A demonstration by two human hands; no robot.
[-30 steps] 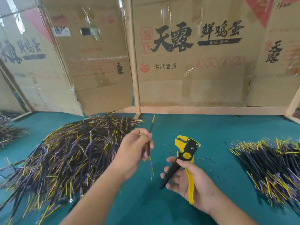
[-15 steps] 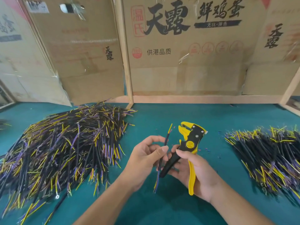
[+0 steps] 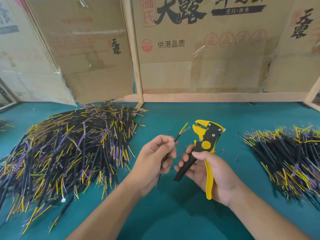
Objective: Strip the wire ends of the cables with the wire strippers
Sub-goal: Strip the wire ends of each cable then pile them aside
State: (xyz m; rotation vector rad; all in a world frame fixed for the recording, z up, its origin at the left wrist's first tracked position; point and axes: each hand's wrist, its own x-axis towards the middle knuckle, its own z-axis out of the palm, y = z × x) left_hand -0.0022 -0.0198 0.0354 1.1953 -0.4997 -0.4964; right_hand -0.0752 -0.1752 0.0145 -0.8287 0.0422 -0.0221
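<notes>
Matt teal cloth table (image 3: 173, 213), glossy yellow plastic wire strippers (image 3: 207, 135), taped brown cardboard panels (image 3: 216, 70).

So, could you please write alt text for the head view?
A left hand pinches a cable beside yellow wire strippers gripped in the right hand, over a teal table. Cable piles lie left and right.

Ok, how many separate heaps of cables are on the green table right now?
3. A large black-yellow-purple cable heap left of the hands, a smaller heap at the right, and a sliver of another heap at the far left edge, mostly out of frame.
</notes>
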